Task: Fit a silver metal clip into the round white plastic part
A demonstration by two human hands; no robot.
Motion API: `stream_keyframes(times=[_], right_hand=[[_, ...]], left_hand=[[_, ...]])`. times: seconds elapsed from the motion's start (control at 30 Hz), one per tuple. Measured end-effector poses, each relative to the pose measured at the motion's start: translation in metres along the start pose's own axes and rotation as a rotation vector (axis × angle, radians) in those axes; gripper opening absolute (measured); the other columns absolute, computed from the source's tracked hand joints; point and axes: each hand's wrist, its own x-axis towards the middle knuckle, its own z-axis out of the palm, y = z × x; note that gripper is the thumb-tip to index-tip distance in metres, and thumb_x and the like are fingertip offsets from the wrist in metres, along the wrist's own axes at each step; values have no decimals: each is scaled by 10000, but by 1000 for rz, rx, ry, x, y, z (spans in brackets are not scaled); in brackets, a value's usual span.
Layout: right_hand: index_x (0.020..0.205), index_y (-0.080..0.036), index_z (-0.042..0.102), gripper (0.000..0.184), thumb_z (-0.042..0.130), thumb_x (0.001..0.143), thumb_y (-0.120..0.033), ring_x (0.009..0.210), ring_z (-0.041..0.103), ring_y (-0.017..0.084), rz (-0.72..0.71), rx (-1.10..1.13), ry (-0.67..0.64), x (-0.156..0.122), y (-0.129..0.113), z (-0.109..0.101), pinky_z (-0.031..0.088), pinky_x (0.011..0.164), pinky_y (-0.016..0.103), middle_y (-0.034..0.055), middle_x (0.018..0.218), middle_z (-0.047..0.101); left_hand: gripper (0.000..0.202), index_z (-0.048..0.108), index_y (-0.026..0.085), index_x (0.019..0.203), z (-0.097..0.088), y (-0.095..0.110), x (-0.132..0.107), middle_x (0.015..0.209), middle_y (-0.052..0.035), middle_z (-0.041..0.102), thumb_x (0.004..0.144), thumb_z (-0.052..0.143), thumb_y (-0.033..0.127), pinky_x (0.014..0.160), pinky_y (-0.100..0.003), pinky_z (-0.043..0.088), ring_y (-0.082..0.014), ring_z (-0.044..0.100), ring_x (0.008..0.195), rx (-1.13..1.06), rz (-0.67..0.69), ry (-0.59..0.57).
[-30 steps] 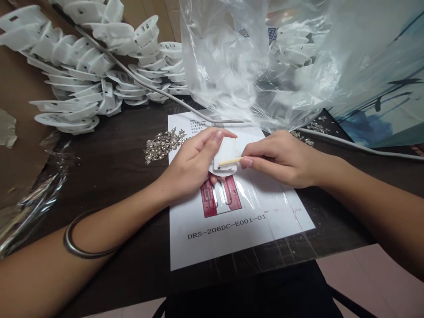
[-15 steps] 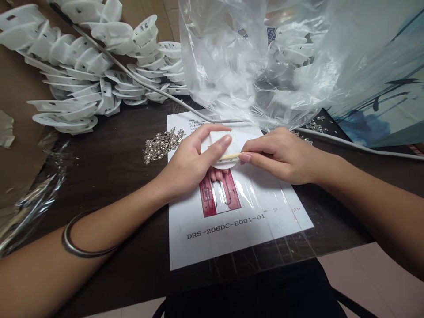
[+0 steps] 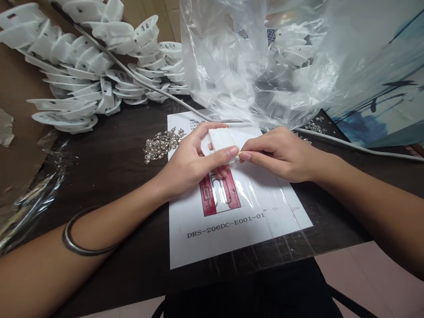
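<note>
My left hand (image 3: 194, 161) is closed around a small white plastic part (image 3: 219, 140), thumb on its near edge and fingers curled over the top. My right hand (image 3: 276, 152) pinches a thin wooden stick whose tip is just visible at the part's right edge (image 3: 239, 154). Both hands hover over a printed sheet (image 3: 232, 229) marked DRS-206DC-E001-01 with a red diagram (image 3: 220, 192), taped under clear film on the dark table. A pile of small metal clips (image 3: 160, 143) lies just left of the sheet.
Stacks of white plastic parts (image 3: 82, 66) fill the back left, with a grey cable (image 3: 139, 77) running across them. A large clear plastic bag (image 3: 261, 62) holding more white parts stands behind the hands. More metal clips (image 3: 313, 126) lie at the right. Crumpled film (image 3: 29, 198) sits at the left.
My left hand has turned the white part from lying flat to tilted up. The stick, earlier showing across the part, is now almost hidden between my fingers.
</note>
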Motion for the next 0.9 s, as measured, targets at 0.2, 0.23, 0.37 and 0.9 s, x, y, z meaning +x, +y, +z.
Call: stream_keyframes(times=[0.2, 0.23, 0.37, 0.9], right_hand=[[817, -119, 692, 463, 362, 985, -396, 488, 383, 45, -15, 42, -33, 0, 3, 0, 269, 531, 216, -22, 550, 533], [815, -120, 690, 461, 365, 986, -399, 486, 382, 43, -14, 60, -42, 0, 3, 0, 270, 531, 214, -27, 546, 527], [744, -116, 652, 480, 366, 989, -414, 465, 359, 31, 10, 128, -96, 1, 1, -1, 259, 520, 211, -46, 513, 464], [645, -176, 548, 400, 333, 968, -274, 675, 541, 135, -137, 252, 115, -73, -81, -4, 411, 627, 288, 54, 671, 558]], left_hand=[[468, 507, 217, 1153, 0, 0, 1, 561, 51, 653, 756, 737, 308, 471, -246, 541, -148, 643, 471, 3, -15, -4], [465, 507, 220, 1149, 0, -1, 2, 555, 53, 651, 756, 738, 307, 466, -242, 538, -146, 640, 467, 1, -9, -10], [455, 503, 227, 1133, -1, -3, 2, 545, 62, 643, 751, 743, 287, 454, -229, 529, -132, 626, 449, -8, 10, -26], [322, 535, 239, 1154, -6, -7, 0, 567, 34, 646, 856, 625, 324, 483, -247, 569, -144, 649, 474, 10, 12, -36]])
